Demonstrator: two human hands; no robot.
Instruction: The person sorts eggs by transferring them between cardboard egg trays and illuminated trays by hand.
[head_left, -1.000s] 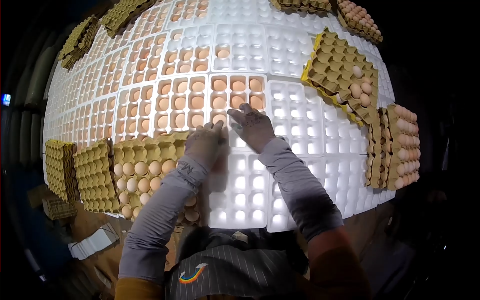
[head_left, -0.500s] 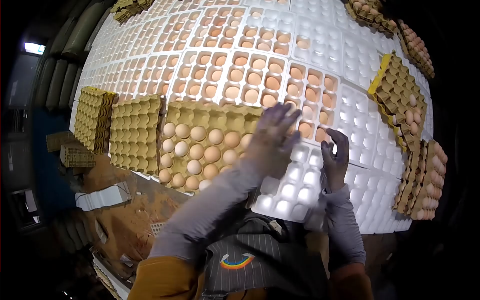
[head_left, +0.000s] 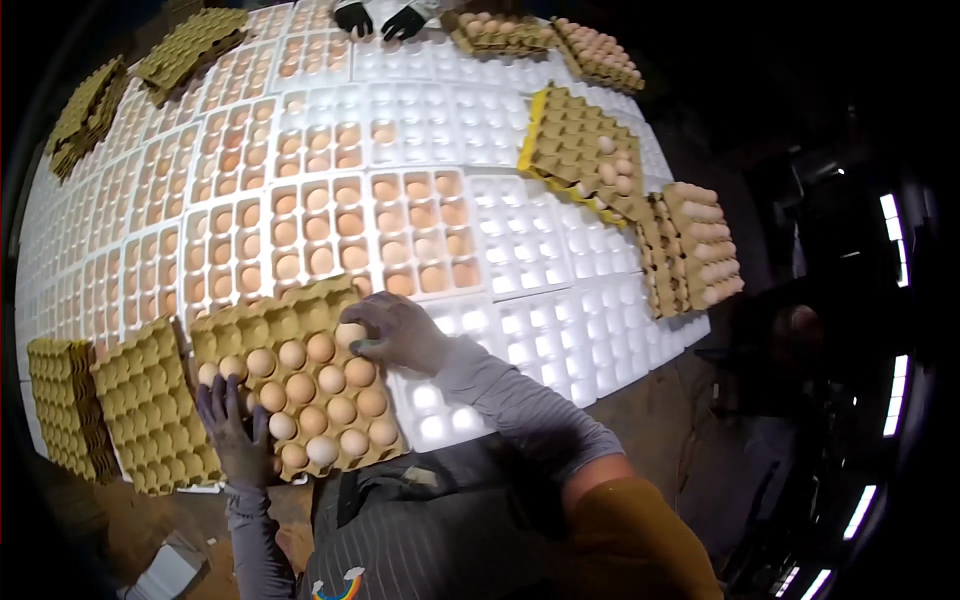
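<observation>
A brown pulp tray (head_left: 270, 318) holding several rows of eggs lies in front of me, its far row without eggs. At its right edge my right hand (head_left: 400, 332), in a thin grey glove, has thumb and fingers closed round a pale egg (head_left: 350, 336). On the left side of the same tray, my left hand (head_left: 235, 430), also gloved, has its fingers apart beside the eggs. A white foam tray (head_left: 423, 227) with eggs in its cups sits just beyond. Part of another white tray (head_left: 430, 400) shows under my right wrist.
White foam trays (head_left: 520, 235) cover the table. Stacked pulp trays stand at the left (head_left: 62, 400). More pulp trays with eggs are at the right (head_left: 705, 245). A co-worker's black-gloved hands (head_left: 404, 22) are at the far edge.
The view has swung to the right. Both hands have moved from the white trays to the pulp tray, and my right hand has closed on an egg.
</observation>
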